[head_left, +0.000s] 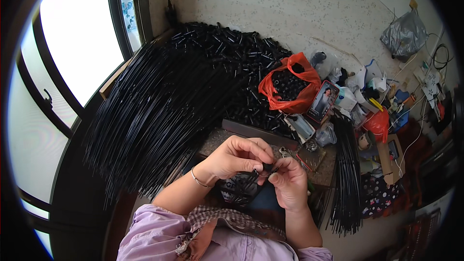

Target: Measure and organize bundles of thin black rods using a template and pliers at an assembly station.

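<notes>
Close together above the near edge of the table (pixel 319 176), my two hands meet at a small black part (pixel 267 167). My left hand (pixel 237 157), a bracelet on its wrist, pinches this part between thumb and fingers. From the other side my right hand (pixel 292 186) closes its fingertips at the same spot; a thin dark strand seems to run between the hands, but its ends are hidden. Behind them lies a heap of short black tubular pieces (pixel 227 43). A large fan of long thin black cables (pixel 154 116) spreads to the left.
An open red plastic bag (pixel 307 96) holds small black parts. Beside it a phone (pixel 323 101) leans with its screen lit. Another black cable bundle (pixel 345 179) hangs over the right edge. Farther right sit bags, wires and a cardboard box (pixel 389 159). Pliers-like metal handles (pixel 285 152) lie near my hands.
</notes>
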{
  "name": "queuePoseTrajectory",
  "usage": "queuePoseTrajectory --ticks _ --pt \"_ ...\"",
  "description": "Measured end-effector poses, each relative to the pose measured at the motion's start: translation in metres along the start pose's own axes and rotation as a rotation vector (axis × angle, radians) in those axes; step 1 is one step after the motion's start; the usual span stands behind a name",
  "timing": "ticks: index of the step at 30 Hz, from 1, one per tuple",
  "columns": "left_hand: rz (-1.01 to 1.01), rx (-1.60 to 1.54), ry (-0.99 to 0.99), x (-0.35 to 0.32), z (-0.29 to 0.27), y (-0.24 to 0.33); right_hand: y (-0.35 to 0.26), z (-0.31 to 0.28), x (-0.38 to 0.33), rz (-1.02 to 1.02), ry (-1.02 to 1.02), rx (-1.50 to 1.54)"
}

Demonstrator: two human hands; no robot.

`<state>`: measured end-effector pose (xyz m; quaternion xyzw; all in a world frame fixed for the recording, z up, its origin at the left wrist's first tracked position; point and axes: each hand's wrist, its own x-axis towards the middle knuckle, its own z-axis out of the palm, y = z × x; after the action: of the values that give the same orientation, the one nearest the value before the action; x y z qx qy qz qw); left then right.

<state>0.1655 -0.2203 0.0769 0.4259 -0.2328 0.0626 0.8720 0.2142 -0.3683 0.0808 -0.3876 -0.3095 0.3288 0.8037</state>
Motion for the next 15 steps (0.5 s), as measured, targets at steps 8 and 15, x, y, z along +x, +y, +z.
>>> queuePoseTrajectory --ticks 8,15 --pt "0.021 0.196 -0.078 0.008 -0.008 -0.001 0.005 -0.014 0.003 -0.046 0.048 -0.054" --pt "0.071 0.196 0.02 0.012 0.013 -0.015 -0.021 -0.029 0.0 0.098 -0.218 -0.107"
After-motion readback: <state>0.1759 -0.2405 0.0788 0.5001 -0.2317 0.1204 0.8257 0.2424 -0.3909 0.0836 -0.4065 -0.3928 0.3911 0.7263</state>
